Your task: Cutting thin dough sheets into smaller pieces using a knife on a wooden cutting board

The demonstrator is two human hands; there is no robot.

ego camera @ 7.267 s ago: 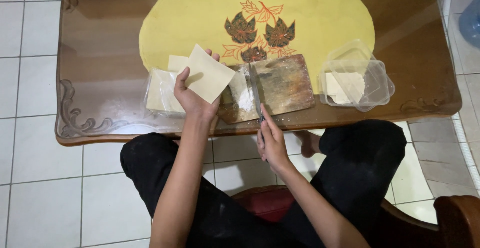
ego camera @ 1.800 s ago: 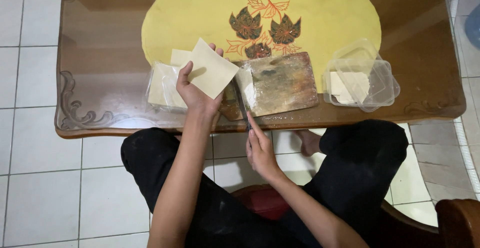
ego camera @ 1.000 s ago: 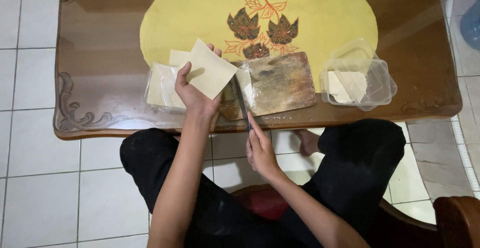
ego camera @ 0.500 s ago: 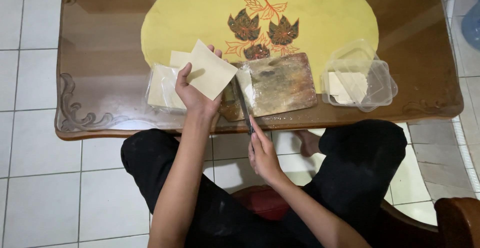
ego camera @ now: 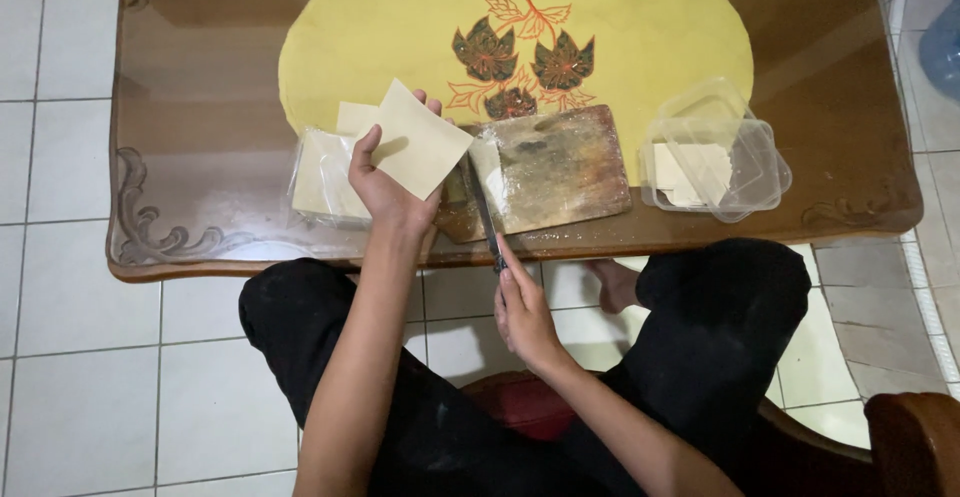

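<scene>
Pale, cream-coloured dough: a thin square sheet (ego camera: 418,143) is pinched at its lower corner by the left hand (ego camera: 385,189), thumb on the near face and fingers behind, and lifted clear of the bench (ego camera: 200,77). Held tilted like this, the sheet hangs free of the plastic-wrapped stack of similar sheets (ego camera: 322,175) lying just beside and below it.

Head view. The right hand (ego camera: 525,315) is closed round the handle of a knife (ego camera: 484,219), whose blade reaches up from the bench edge onto the floured wooden cutting board (ego camera: 548,169); the grip low on the handle keeps the hand off the board. The board lies partly on a yellow mat with a leaf print (ego camera: 520,17). To the right stands a clear plastic container (ego camera: 715,153) holding a few cut pieces (its lid tilted open), well apart from both hands.

Against the earlier frames little differs: the sheet stays raised in the same grasp, and the knife hand has drawn slightly lower toward the lap, the blade still on the board.
</scene>
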